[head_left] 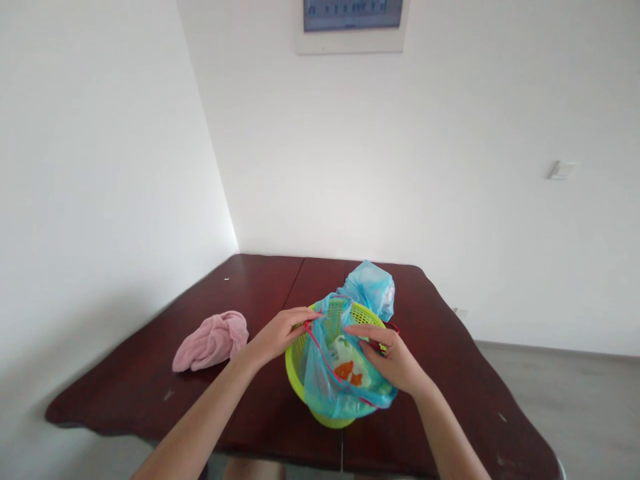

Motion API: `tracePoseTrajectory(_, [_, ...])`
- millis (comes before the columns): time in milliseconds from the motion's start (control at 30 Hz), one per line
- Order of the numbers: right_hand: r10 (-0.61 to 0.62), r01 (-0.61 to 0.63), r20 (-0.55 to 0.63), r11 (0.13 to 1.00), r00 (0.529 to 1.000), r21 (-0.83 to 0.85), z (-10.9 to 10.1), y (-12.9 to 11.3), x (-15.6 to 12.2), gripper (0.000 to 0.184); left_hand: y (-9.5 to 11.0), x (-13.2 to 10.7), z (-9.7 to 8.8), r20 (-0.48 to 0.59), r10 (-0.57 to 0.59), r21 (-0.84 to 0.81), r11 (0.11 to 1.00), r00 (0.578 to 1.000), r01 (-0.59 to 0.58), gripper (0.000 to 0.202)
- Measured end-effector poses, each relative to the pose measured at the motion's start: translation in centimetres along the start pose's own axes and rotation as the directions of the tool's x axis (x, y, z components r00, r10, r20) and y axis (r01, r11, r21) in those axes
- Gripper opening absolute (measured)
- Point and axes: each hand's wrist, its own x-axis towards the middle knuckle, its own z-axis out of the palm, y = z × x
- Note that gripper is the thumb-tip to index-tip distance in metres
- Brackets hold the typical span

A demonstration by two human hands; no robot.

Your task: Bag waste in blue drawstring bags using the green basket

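Observation:
A lime-green plastic basket (300, 347) stands on the dark red wooden table (260, 280), lined with a thin blue plastic bag (370, 287) that has a red drawstring. Inside the bag lie white and orange scraps. My left hand (280, 331) pinches the bag's edge and red string at the basket's left rim. My right hand (390, 357) grips the bag's edge at the right rim, fingers curled over the plastic. Part of the bag hangs down the basket's front side.
A crumpled pink cloth (213, 340) lies on the table to the left of the basket. White walls meet in a corner behind the table. A framed panel (350, 20) hangs high on the far wall; a small switch (563, 170) sits at right.

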Motion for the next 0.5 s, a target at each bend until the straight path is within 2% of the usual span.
tracePoseTrajectory(67, [0.051,-0.034,-0.23,0.996,0.972,0.079,0.0,0.4,-0.3,0.041,0.3,-0.5,-0.2,-0.063,-0.032,0.043,0.998,0.998,0.035,0.04])
tracePoseTrajectory(167, [0.094,-0.043,-0.533,0.993,0.841,0.108,-1.1,1.1,-1.6,0.048,1.4,-1.5,-1.0,-0.174,-0.08,0.135,0.985,0.981,0.105,0.042])
tracePoseTrajectory(233, [0.07,-0.082,-0.641,0.997,0.764,0.01,-2.4,1.6,-3.2,0.049,2.5,-2.4,-1.4,-0.264,-0.114,0.139,0.978,0.958,0.154,0.044])
tracePoseTrajectory(333, [0.101,-0.201,-0.703,0.978,0.704,-0.06,-4.4,2.0,-6.1,0.053,4.0,-3.7,-1.6,-0.397,-0.185,0.065,0.971,0.899,0.229,0.049])
tracePoseTrajectory(433, [0.224,-0.247,-0.693,0.967,0.685,0.067,-5.5,1.8,-8.9,0.065,4.9,-4.7,-1.3,-0.501,-0.27,-0.04,0.956,0.822,0.289,0.054])
tracePoseTrajectory(500, [0.302,-0.242,-0.661,0.953,0.687,0.184,-5.8,1.2,-10.3,0.072,5.2,-5.1,-1.1,-0.548,-0.311,-0.142,0.949,0.776,0.281,0.055])
